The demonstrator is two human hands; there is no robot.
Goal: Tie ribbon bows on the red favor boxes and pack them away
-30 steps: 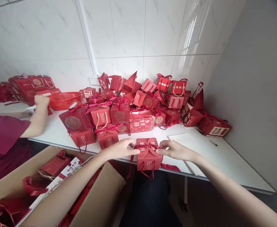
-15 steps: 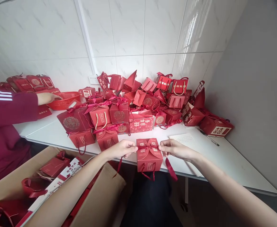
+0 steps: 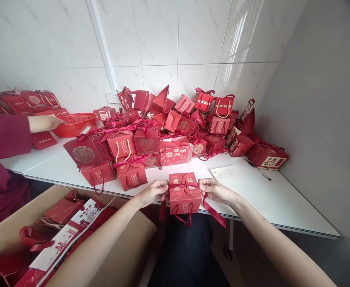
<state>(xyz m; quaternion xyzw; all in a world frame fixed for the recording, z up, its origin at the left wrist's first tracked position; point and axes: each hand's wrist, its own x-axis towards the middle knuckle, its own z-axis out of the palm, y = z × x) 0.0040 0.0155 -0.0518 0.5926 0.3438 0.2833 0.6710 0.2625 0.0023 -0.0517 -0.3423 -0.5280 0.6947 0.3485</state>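
Observation:
A small red gift box (image 3: 184,194) with gold characters and a red cord handle stands at the front edge of the white table (image 3: 282,199). A dark red ribbon (image 3: 213,211) crosses its top and hangs down on both sides. My left hand (image 3: 153,191) pinches the ribbon at the box's left side. My right hand (image 3: 213,189) pinches it at the right side. Both hands are closed on the ribbon.
A heap of red gift boxes (image 3: 169,127) fills the table behind, against the tiled wall. A paper sheet (image 3: 231,177) and a pen (image 3: 257,169) lie to the right. A cardboard carton (image 3: 73,239) holds flat boxes below left. Another person's hand (image 3: 48,122) rests by a red basket (image 3: 76,123).
My hands have drawn the ribbon ends outward and down beside the box. The other person's arm has drawn back toward the left.

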